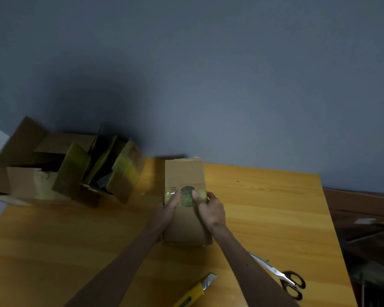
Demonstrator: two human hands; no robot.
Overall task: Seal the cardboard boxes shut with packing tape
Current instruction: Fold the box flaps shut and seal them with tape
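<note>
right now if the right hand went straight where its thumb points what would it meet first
The right hand grips the small box, thumb pointing along its top. That stretch looks free; past the far edge it would likely meet the wall.

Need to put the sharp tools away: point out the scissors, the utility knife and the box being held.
scissors [277,273], head view, on the blades near the pivot.
utility knife [195,292], head view, on its yellow handle.
box [184,173], head view, on its bare far top face.
</note>
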